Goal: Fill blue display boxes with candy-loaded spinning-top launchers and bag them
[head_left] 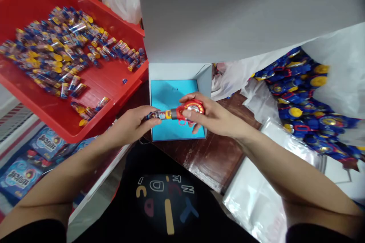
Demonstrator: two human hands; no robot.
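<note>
My left hand point(142, 120) pinches the blue end of a small clear tube point(162, 115) with a printed label and a yellow end. My right hand point(209, 115) is wrapped round a red toy point(194, 108) with a round printed face, a dark neck and a small red ring hanging below. The tube's yellow end meets the toy's dark neck in line; whether they are locked together I cannot tell. Both are held above a small box point(201, 95) with a bright blue bottom.
At the left, a red bin point(98, 87) holds many similar tubes. Blue-and-yellow toys point(308, 102) lie heaped in white plastic at the right. Clear plastic bags point(251, 186) rest on the dark table point(216, 155). A large grey panel point(228, 15) rises behind the box. Blue printed packs point(23, 174) sit lower left.
</note>
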